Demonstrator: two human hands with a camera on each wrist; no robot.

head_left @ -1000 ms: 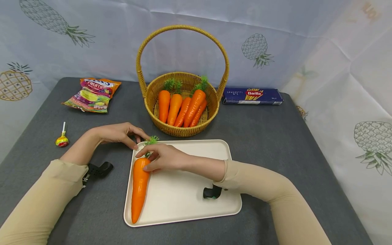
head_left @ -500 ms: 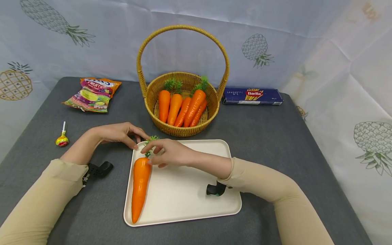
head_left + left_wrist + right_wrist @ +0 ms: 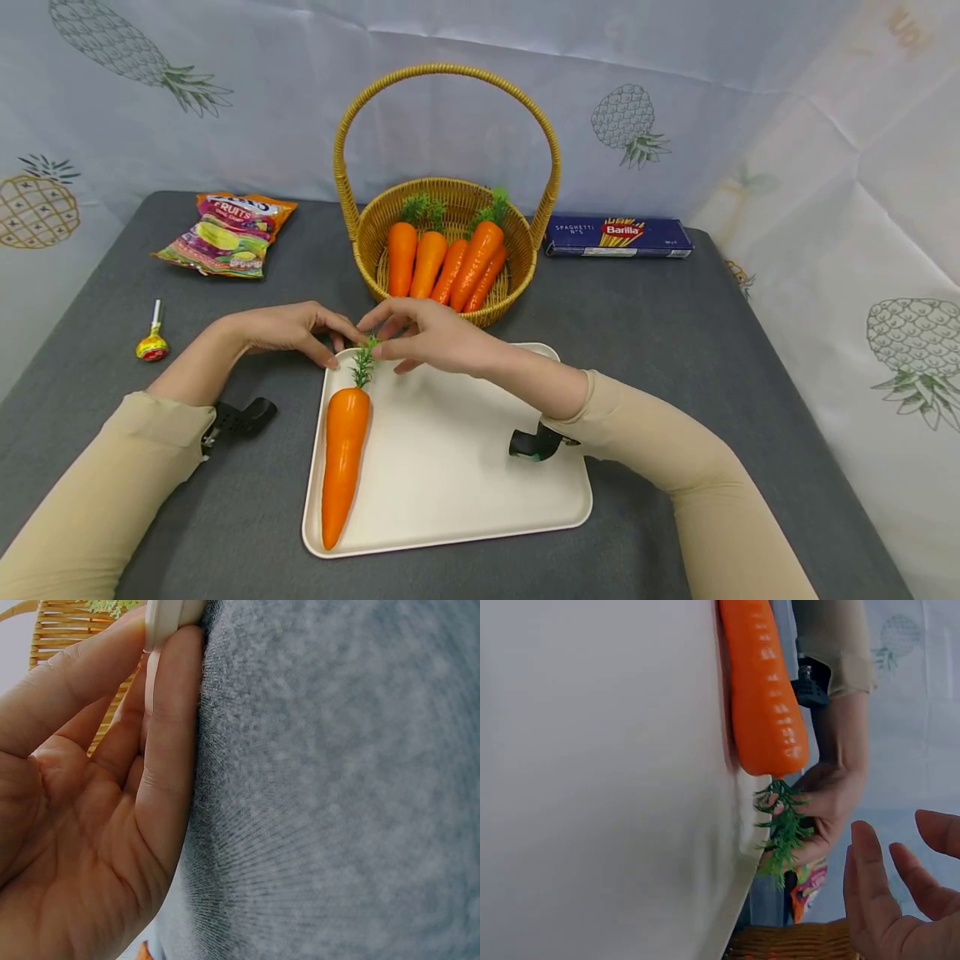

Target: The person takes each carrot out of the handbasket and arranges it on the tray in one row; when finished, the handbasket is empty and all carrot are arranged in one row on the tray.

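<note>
A cream tray [image 3: 457, 467] lies on the table, and one big orange carrot [image 3: 345, 458] with a green leafy top [image 3: 364, 363] rests along its left side. At the tray's far left corner, my left hand [image 3: 292, 327] pinches the rim; the left wrist view shows the thumb and fingers [image 3: 171, 712] at that rim. Above the tray's far edge, close to the leafy top, hovers my right hand [image 3: 435, 333]. Its fingers are loosely spread with nothing between them, as the right wrist view of that hand [image 3: 907, 907] also shows.
Behind the tray stands a wicker basket [image 3: 362, 250] with a tall handle, holding several carrots [image 3: 450, 267]. A blue spaghetti box [image 3: 618, 237] lies to its right. On the left are a candy bag [image 3: 225, 235] and a lollipop [image 3: 153, 342].
My right hand has left the carrot's thick end and moved away from me, up past the leafy top towards the basket. The carrot and my left hand have stayed put.
</note>
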